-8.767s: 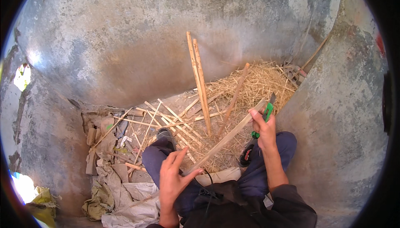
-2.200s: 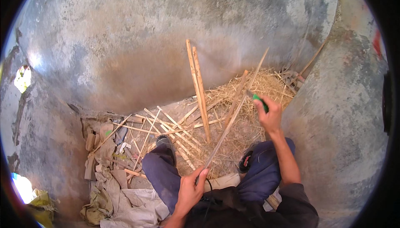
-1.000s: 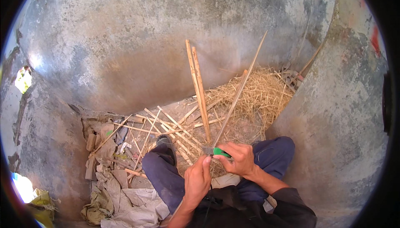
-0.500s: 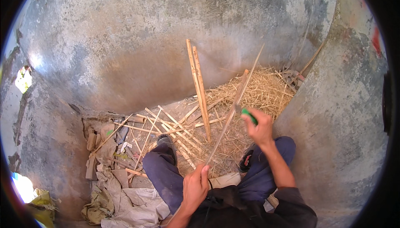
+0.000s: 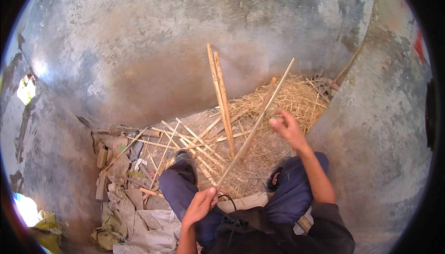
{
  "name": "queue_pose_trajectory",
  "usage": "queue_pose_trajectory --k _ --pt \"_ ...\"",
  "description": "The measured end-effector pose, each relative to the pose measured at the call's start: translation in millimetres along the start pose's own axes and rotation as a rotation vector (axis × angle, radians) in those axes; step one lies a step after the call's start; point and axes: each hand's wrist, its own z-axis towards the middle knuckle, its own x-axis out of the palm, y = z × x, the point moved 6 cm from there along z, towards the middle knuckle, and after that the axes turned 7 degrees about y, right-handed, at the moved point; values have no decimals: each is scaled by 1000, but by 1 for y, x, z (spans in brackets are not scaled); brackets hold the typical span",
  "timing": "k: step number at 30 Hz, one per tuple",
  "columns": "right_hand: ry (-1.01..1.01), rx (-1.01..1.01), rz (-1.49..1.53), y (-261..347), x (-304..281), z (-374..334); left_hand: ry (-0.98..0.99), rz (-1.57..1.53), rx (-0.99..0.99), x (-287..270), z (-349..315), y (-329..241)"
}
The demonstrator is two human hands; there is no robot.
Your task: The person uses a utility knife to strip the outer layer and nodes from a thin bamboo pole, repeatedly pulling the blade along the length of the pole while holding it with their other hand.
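Lower and farther left than half a second ago, the left hand (image 5: 202, 204) pinches the near end of the pale wooden strip (image 5: 253, 128), a long, straight, slender, light-faced piece running diagonally from bottom centre to upper right of centre. Beside its upper half, the right hand (image 5: 288, 128) is curled and blurred, a trace of green at the fingertips, its grip impossible to tell. Beyond are tangled dry straw (image 5: 301, 98) right of centre, two flat-sided slats (image 5: 224, 101) at centre, and rough, mottled wall (image 5: 153, 45) across the top.
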Motion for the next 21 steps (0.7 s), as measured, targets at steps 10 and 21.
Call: queue_pose_trajectory --k 10,21 --pt "-55 33 309 20 49 -27 0 232 158 -2 8 -27" --pt "193 16 601 2 47 -13 -101 57 107 -9 30 -37"
